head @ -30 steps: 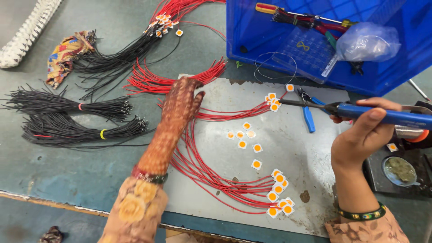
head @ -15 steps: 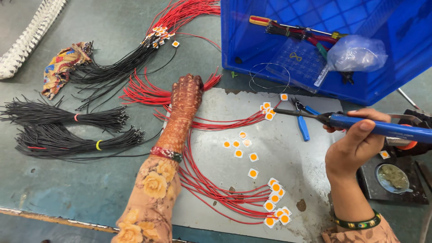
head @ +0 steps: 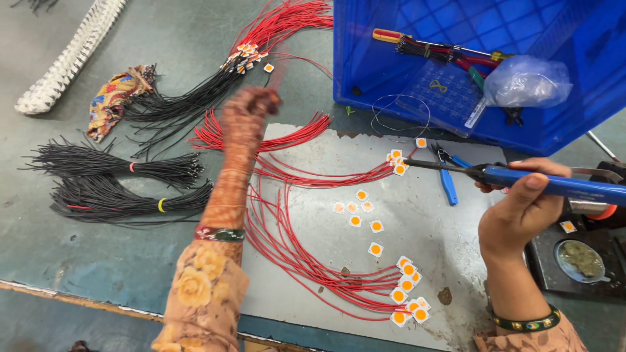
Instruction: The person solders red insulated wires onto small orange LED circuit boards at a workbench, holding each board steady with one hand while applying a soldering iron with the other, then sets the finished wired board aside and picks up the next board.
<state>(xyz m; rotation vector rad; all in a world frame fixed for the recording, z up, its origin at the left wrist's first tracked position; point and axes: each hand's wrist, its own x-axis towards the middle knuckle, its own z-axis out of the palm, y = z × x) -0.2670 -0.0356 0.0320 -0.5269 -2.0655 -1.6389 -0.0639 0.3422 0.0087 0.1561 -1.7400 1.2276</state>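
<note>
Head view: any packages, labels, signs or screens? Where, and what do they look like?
Clear plastic bag: inside the blue crate, right side, crumpled, knotted, translucent.
Clear plastic sheet: flat in the crate, beside the bag, small dark mark.
No labels, signs or screens visible.

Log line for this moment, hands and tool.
left hand: over red wires | right hand: holds soldering iron | tip at LED chips
</note>
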